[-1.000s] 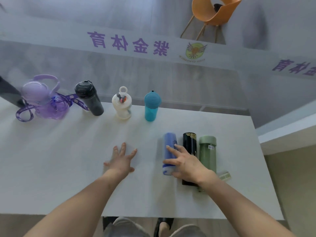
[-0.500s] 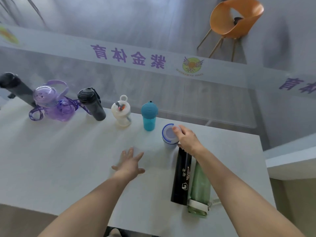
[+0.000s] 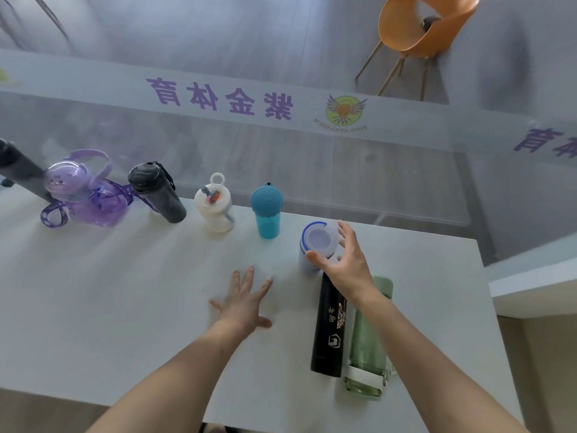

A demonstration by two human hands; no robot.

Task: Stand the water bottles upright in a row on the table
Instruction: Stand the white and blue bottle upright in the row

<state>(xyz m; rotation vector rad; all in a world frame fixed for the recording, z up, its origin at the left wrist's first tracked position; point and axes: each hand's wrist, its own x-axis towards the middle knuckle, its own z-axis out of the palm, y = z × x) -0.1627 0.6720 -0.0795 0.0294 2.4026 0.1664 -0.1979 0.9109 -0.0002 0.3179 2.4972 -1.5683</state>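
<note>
Several bottles stand in a row along the far edge of the white table [image 3: 125,292]: a dark grey one [image 3: 18,173], a purple one with a strap [image 3: 81,195], a black one [image 3: 156,195], a white one [image 3: 215,204] and a teal one [image 3: 267,210]. A blue-and-white bottle [image 3: 317,242] stands upright at the row's right end. My right hand [image 3: 346,267] curves loosely round its top with fingers spread and the thumb at its side. My left hand [image 3: 246,301] lies flat and open on the table. A black flask [image 3: 331,329] and a green bottle [image 3: 368,348] lie side by side under my right forearm.
A glass wall with purple lettering [image 3: 218,98] runs just behind the table's far edge. An orange chair [image 3: 418,29] stands beyond it. The table's right edge [image 3: 487,307] is close to the lying bottles, and a white ledge [image 3: 537,289] sits to the right.
The blue-and-white bottle went from lying beside the black flask to standing at the row's right end. My right hand's grip on its top has loosened. My left hand barely moved.
</note>
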